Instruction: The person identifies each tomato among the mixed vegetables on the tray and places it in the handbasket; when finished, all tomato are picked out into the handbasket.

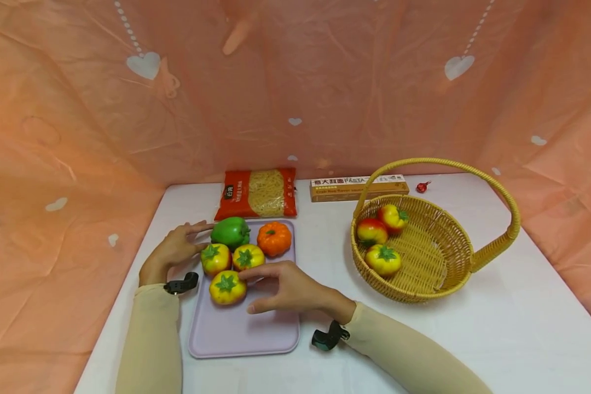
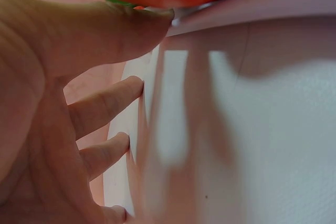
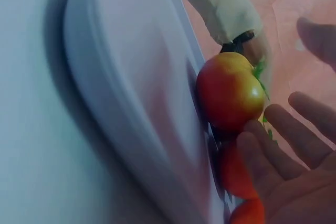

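On the lilac tray [image 1: 246, 334] lie a green bell pepper [image 1: 230, 232], an orange pumpkin [image 1: 274, 238] and three yellow-red tomatoes with green star-shaped tops, one at the left [image 1: 215, 259], one in the middle [image 1: 248, 256], one in front [image 1: 228, 288]. My left hand [image 1: 169, 251] is at the tray's left side, fingers extended by the pepper, thumb at the left tomato. In the left wrist view the thumb [image 2: 105, 35] lies under a red fruit; contact is unclear. Above the tray, my right hand [image 1: 293, 287] has its fingers loosely spread, index fingertip at the front tomato.
At the right stands a yellow wicker basket [image 1: 460, 241] with a tall handle and three similar tomatoes [image 1: 383, 260] inside. Behind the tray lies a bag of pasta [image 1: 261, 192]; a pasta box [image 1: 359, 189] and a small red wrapped item [image 1: 422, 187] are at the back.
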`<state>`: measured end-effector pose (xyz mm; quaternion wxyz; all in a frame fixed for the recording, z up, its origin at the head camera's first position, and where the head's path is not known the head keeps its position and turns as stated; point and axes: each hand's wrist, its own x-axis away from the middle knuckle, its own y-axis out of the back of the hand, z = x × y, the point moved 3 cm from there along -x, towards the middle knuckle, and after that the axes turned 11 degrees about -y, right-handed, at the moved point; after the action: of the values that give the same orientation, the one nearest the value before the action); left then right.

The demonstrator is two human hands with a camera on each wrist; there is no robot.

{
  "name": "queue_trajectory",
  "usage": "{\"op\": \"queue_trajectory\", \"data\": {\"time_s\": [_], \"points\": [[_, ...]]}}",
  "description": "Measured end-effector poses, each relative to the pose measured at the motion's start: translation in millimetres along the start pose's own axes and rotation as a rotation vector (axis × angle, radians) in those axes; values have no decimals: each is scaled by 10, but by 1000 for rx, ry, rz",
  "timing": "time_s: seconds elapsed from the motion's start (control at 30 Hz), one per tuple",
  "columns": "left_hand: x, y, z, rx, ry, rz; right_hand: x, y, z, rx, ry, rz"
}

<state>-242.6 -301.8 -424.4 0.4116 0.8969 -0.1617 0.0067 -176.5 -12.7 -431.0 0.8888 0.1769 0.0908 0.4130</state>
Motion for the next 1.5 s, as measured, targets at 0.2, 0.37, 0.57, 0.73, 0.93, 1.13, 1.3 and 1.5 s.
{"op": "queue_trajectory", "data": {"time_s": [0.2, 0.37, 0.57, 0.73, 0.93, 1.13, 1.3, 1.5], "points": [[-30, -6, 32, -12, 15, -3, -70, -73, 74, 101, 64, -64], [-49, 0, 51, -15, 26, 2, -131, -128, 116, 191, 63, -118], [-53, -6, 44, -13, 28, 12, -183, -206, 168, 294, 53, -127], [-51, -4, 40, -14, 29, 17, -201, -264, 199, 394, 42, -121], [-45, -3, 34, -33, 14, 11, -222, -318, 208, 447, 45, -123], [-11, -7, 21, -52, 3, 5, -216, -393, 171, 417, 45, -100], [-8, -18, 21, -42, 8, -5, -214, -473, 123, 386, 31, -85], [-19, -12, 7, -38, -11, -14, -221, -508, 107, 332, 27, -86]]}}
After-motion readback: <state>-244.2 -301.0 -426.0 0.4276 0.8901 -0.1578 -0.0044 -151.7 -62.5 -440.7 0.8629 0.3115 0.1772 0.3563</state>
